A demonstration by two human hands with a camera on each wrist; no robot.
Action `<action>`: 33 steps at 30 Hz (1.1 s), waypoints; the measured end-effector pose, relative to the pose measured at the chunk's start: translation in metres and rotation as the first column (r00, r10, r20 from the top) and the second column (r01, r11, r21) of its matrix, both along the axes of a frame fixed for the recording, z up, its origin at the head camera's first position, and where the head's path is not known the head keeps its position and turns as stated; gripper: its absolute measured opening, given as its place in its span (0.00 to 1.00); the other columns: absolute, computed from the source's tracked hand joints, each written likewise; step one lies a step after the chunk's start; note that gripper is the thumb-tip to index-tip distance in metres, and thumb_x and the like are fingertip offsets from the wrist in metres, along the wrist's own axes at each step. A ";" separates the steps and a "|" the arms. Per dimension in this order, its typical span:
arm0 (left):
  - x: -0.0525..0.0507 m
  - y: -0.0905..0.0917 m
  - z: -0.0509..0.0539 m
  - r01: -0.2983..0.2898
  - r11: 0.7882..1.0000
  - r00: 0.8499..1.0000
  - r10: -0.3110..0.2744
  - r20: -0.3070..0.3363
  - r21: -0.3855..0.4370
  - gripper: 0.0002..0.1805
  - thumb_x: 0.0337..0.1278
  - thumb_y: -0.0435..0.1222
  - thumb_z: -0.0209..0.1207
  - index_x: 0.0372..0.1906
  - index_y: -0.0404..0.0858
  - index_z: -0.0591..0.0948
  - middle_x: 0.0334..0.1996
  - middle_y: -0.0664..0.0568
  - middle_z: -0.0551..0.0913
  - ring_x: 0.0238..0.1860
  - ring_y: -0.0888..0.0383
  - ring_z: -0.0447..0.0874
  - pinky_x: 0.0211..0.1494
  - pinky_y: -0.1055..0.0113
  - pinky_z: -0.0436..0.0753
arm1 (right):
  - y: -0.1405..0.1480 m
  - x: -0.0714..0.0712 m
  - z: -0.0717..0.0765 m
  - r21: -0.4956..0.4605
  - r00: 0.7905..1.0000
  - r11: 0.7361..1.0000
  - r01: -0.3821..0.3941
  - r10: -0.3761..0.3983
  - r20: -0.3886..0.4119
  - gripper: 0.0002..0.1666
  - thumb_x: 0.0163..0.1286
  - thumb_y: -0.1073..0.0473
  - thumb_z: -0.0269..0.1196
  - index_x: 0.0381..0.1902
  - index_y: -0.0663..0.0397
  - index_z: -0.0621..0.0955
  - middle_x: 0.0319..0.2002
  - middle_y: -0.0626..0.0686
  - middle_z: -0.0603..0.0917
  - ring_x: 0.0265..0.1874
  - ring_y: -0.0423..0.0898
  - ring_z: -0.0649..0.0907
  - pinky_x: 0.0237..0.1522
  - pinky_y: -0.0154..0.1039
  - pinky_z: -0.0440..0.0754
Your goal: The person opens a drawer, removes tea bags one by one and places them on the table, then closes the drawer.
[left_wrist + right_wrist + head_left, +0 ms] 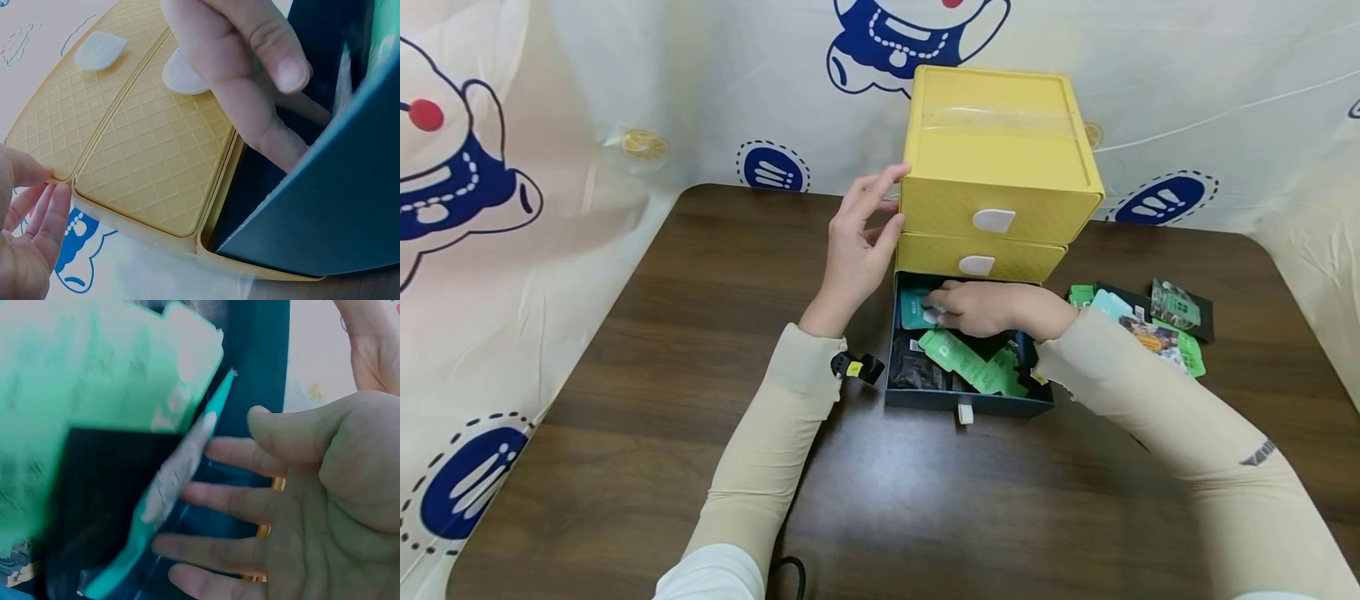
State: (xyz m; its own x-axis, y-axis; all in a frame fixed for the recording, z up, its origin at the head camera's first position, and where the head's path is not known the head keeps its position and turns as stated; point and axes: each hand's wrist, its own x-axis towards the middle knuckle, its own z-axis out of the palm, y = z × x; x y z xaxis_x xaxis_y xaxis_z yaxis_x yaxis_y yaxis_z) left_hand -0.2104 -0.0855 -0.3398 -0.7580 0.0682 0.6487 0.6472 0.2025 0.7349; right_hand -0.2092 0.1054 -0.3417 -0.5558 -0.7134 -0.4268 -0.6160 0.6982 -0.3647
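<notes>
**Teal packet lies at the right hand's fingertips, in the far left corner of the pulled-out drawer**

Position: The teal packet (914, 310) sits in the dark blue drawer (1015, 406), at its far left corner, just in front of the yellow box (1000, 154). It lies to the left of the right hand (983, 307), which reaches across the drawer from the right and is clearly the nearer of the two. In the right wrist view the packet shows nearly edge-on, as a strip slanting from lower left to upper right across the fingertips (its full length cannot be judged from the head view, where the hand covers part of it).

Right hand: Fingers extended and slightly spread, tips at the packet's edge; the thumb stands apart. No grip on the packet is evident.

Left hand (861, 239): Outside the drawer, at the left side of the box. Its fingers are extended, with fingertips and thumb touching the box's front left edge. It holds no packet.

Surroundings: Green packets (957, 354) lie across the drawer's nearer part, with a black packet (913, 367) to their left. A loose group of packets (1176, 304) rests on the table (700, 400), right of the box.
</notes>
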 end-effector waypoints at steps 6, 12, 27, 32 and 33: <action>0.000 -0.001 -0.002 0.011 1.000 1.000 -0.011 0.005 0.009 0.24 0.66 0.24 0.56 0.66 0.37 0.75 0.59 0.44 0.75 0.50 0.50 0.83 0.49 0.58 0.89 | 0.000 0.003 -0.003 -0.009 0.996 0.999 -0.036 0.035 -0.078 0.25 0.77 0.60 0.52 0.69 0.60 0.71 0.54 0.63 0.76 0.47 0.54 0.78 0.56 0.51 0.79; 0.000 -0.001 -0.003 0.017 1.000 1.000 -0.017 0.000 0.005 0.24 0.66 0.24 0.56 0.66 0.38 0.75 0.59 0.44 0.75 0.50 0.51 0.83 0.49 0.59 0.89 | 0.000 0.002 -0.012 0.006 0.989 1.000 -0.025 0.025 -0.143 0.29 0.75 0.59 0.58 0.72 0.47 0.70 0.49 0.60 0.80 0.45 0.53 0.77 0.50 0.49 0.80; -0.001 -0.001 -0.002 0.017 1.000 1.000 -0.017 -0.002 0.008 0.24 0.66 0.24 0.56 0.66 0.37 0.75 0.58 0.44 0.75 0.49 0.50 0.84 0.49 0.60 0.89 | 0.000 0.007 -0.005 0.127 0.981 0.977 0.169 -0.155 -0.114 0.35 0.65 0.51 0.70 0.62 0.63 0.72 0.51 0.57 0.81 0.47 0.50 0.79 0.50 0.45 0.80; 0.000 -0.001 -0.001 0.013 1.000 1.000 -0.013 0.012 0.012 0.25 0.65 0.24 0.57 0.66 0.38 0.75 0.59 0.44 0.75 0.50 0.49 0.84 0.50 0.60 0.89 | 0.003 0.005 -0.004 0.060 0.985 0.983 0.175 -0.175 -0.002 0.36 0.68 0.53 0.66 0.66 0.65 0.67 0.56 0.61 0.81 0.47 0.50 0.80 0.51 0.45 0.81; 0.000 -0.001 -0.001 0.014 1.000 1.000 -0.014 0.012 0.012 0.25 0.65 0.24 0.57 0.66 0.38 0.75 0.59 0.44 0.75 0.50 0.49 0.84 0.50 0.60 0.89 | 0.004 0.004 -0.004 0.034 0.985 0.984 0.174 -0.175 0.009 0.31 0.70 0.55 0.64 0.64 0.64 0.69 0.53 0.60 0.81 0.45 0.50 0.80 0.49 0.44 0.80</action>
